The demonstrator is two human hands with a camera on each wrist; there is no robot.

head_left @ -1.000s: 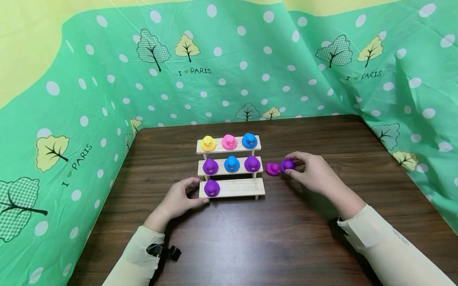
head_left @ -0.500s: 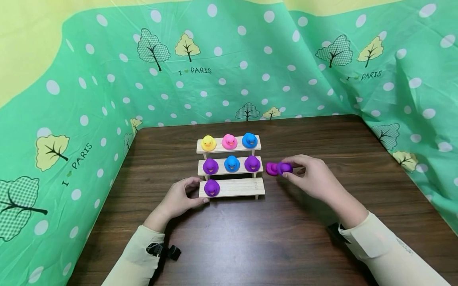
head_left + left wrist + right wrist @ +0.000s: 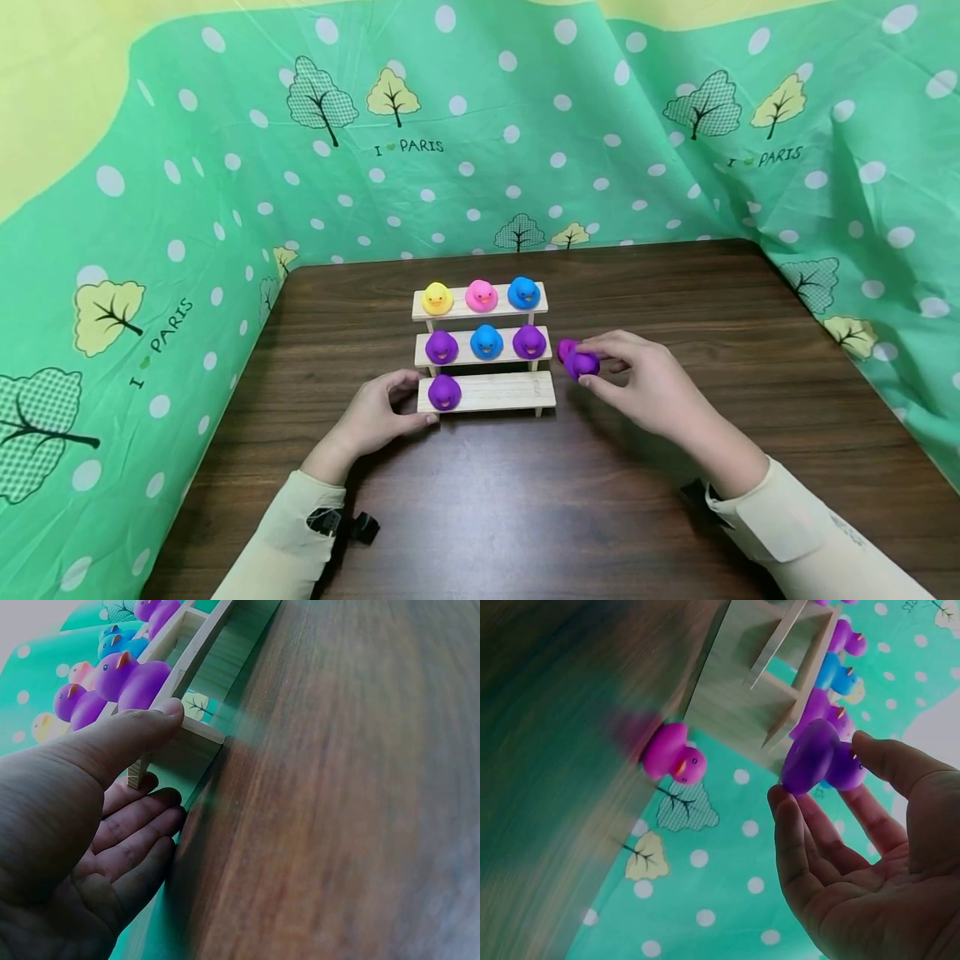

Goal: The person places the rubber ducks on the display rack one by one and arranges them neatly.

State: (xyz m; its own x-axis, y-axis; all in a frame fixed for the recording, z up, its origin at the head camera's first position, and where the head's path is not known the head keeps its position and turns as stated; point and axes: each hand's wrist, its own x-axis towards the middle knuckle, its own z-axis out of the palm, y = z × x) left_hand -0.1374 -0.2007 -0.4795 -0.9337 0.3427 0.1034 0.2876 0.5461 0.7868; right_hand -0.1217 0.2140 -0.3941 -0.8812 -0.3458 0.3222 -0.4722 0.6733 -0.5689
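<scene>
A three-step wooden display stand (image 3: pixel 502 393) faces me on the table. Rubber ducks line its upper two steps. On the bottom step, one purple duck (image 3: pixel 444 392) sits at the left end. My left hand (image 3: pixel 378 417) grips that end, thumb at the front corner and fingers behind; the left wrist view shows the thumb (image 3: pixel 142 729) over the edge beside a leg. To the right of the stand my right hand (image 3: pixel 645 379) pinches another purple duck (image 3: pixel 810 757) between thumb and fingertips. A magenta duck (image 3: pixel 671 754) lies on the table just past it, partly hidden in the head view.
The top step carries yellow (image 3: pixel 437 298), pink (image 3: pixel 481 296) and blue (image 3: pixel 523 292) ducks. A blue duck (image 3: pixel 487 342) stands between two purple ones on the middle step. Green dotted cloth (image 3: pixel 480 133) walls the back and sides of the dark wooden table (image 3: pixel 480 508).
My right hand has brought the purple duck leftward and slightly nearer to me, turning it and passing it in front of the magenta duck. The left hand has stayed put.
</scene>
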